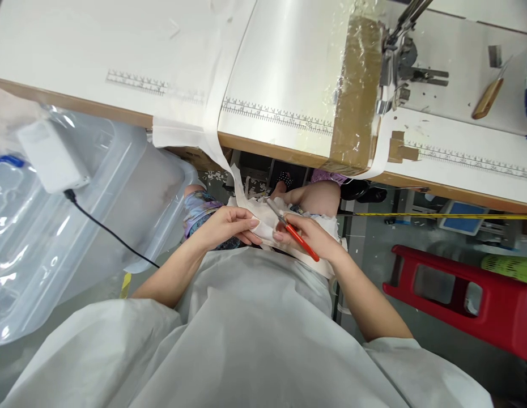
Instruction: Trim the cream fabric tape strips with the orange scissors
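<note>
Over my lap, my left hand (233, 225) pinches a piece of white fabric (264, 218) between thumb and fingers. My right hand (306, 233) is closed on slim red-handled scissors (302, 242), their metal blades pointing up and left across the fabric. Its fingertips also touch the fabric's right side. A long white fabric strip (215, 116) runs from the tabletop over the edge and down to the cloth in my lap. Part of the cloth lies behind my hands.
A sewing machine (399, 73) stands on the white table (280, 62), near a wooden-handled tool (488, 97). At left is a clear plastic bin (119, 187) with a white power bank (55, 156) and cable. To the right stands a red stool (497, 306).
</note>
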A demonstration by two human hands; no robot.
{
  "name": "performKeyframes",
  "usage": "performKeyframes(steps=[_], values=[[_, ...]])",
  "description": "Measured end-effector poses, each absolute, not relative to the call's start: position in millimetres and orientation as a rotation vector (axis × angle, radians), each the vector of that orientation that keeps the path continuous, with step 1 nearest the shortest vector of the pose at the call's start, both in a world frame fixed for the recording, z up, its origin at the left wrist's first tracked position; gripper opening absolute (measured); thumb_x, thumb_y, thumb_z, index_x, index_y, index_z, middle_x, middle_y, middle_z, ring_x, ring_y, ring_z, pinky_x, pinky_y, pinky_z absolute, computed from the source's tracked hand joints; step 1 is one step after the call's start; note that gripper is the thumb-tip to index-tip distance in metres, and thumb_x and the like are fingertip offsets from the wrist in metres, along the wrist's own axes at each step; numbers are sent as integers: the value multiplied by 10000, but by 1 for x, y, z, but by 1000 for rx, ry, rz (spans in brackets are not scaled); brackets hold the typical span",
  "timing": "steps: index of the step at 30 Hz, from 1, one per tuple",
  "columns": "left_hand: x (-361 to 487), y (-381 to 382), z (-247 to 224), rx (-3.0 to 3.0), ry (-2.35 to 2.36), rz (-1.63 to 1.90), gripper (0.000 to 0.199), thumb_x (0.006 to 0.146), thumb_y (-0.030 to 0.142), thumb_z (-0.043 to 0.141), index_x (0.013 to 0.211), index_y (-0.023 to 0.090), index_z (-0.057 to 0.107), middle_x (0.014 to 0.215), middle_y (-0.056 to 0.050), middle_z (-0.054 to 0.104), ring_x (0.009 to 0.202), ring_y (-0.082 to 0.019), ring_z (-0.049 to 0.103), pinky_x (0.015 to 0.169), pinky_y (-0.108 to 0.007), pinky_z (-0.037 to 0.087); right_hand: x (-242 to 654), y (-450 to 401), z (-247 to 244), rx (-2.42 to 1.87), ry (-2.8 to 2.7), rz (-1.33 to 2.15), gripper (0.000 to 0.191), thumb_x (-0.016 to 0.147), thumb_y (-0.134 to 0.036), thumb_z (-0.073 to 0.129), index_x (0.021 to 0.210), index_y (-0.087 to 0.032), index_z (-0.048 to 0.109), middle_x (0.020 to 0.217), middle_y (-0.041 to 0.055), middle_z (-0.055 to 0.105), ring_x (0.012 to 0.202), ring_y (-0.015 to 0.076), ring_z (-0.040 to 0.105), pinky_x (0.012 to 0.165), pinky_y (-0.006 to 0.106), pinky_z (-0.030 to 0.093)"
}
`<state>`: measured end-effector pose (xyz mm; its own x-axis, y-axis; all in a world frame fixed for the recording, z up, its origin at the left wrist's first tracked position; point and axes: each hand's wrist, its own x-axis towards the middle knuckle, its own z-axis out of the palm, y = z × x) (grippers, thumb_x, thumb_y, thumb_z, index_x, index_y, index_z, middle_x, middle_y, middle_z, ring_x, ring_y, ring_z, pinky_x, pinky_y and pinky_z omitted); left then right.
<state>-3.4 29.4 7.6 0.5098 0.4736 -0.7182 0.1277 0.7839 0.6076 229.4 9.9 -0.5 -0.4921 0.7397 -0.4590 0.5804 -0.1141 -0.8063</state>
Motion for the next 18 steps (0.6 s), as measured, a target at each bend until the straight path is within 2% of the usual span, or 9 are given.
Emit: performKeyframes(steps=[3,7,9,12,15,18], values=[[3,27,8,674,990,276,484,724,515,765,958,147,553,785,-94,744,790,-250,740,685,-304,583,215,12,-5,-1397,-1682,1777,421,789,-604,615,821,-196,515,796,8,560,709,144,497,647,258,401],[9,25,12,735,903,290,475,785,484,707,1050,184,452,820,-65,728,847,-255,735,742,-341,584,201,11,-11,-1427,-1580,1705,404,740,-564,668,792,-194,516,700,-18,502,634,129,444,594,257,386],[6,31,22,845,906,273,423,821,470,659,1062,188,456,885,-74,717,855,-247,731,705,-320,578,204,10,-7,-1462,-1594,1600,352,771,-521,650,771,-197,511,685,-15,507,619,132,453,595,262,395],[-8,57,50,1271,1101,340,297,862,431,599,1005,174,552,904,-70,692,768,-197,699,647,-287,545,220,4,7,-1539,-1699,1311,265,827,-445,607,763,-208,508,704,5,541,642,150,497,631,277,417],[-23,106,79,1812,1438,491,236,858,366,613,972,159,614,895,-65,642,863,-207,644,785,-333,526,242,-7,23,-1592,-1719,1107,209,838,-411,613,807,-218,539,794,39,620,716,187,569,699,312,455],[-25,170,84,2142,1616,412,305,810,342,667,1016,127,599,1038,-96,557,1091,-292,574,937,-427,471,266,-22,32,-1597,-1532,1191,194,868,-419,589,842,-228,571,908,70,675,844,234,630,791,360,491]])
